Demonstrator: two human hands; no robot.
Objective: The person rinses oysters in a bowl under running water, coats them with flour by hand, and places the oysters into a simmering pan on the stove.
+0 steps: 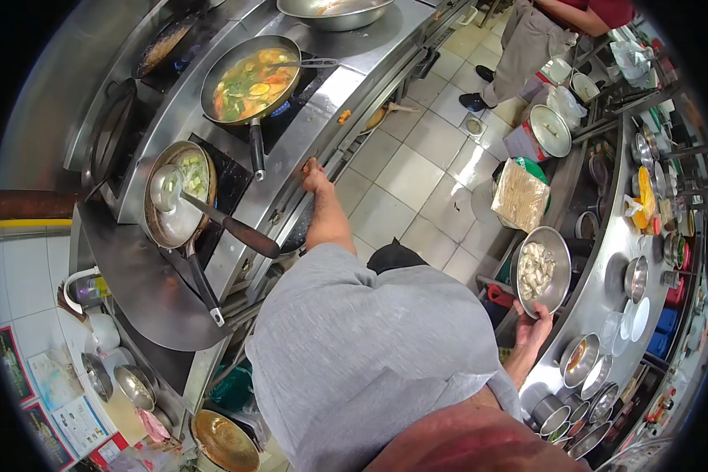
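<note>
Left hand (315,176): at the front edge of the stove (334,96), fingers drawn in toward the front panel; cannot tell whether they grip a control there. Right hand (532,329): pinching the near rim of a metal bowl (558,264), which is tilted and held up beside the left edge of the desk (606,275). Bowl contents: pale, glossy pieces (536,269), kind not determined.

Stove, from its near end: a frying pan (159,226) containing pale liquid and green pieces; a ladle (244,234) rests in it, wooden handle crossing toward the stove's front edge. Farther along, a second pan (272,42) with orange broth, greens and a spoon (319,62); blue flame visible beneath.

Desk: a bowl with reddish contents (580,360) near its left edge, pots beside it at the near end; a yellow item (646,195) toward the far end.

Floor, far side: another person (531,51), grey trousers, dark red sleeve.
</note>
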